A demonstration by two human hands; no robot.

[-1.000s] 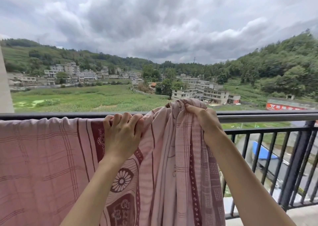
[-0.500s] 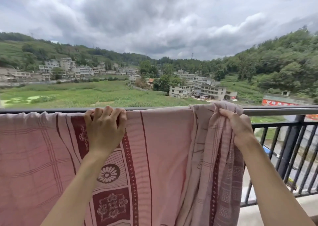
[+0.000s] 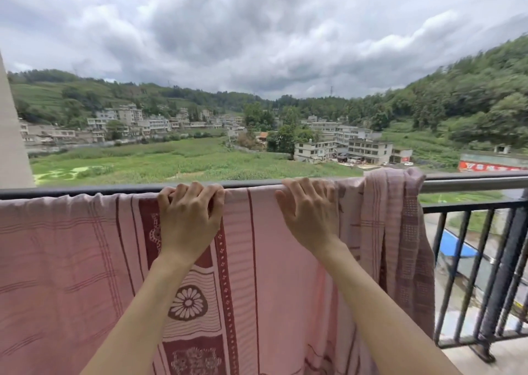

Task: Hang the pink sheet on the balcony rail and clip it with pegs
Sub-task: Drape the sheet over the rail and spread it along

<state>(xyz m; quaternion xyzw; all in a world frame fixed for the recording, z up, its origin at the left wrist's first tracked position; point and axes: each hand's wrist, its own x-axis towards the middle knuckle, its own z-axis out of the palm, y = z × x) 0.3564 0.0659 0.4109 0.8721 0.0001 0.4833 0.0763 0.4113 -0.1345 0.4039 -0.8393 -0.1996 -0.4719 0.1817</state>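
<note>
Hanging lengthwise along balcony rail (image 3: 471, 180), pink sheet (image 3: 57, 260); both hands' grip on top edge

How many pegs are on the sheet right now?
0. No peg shows along the pink sheet on the rail; the left hand and right hand cover parts.
</note>
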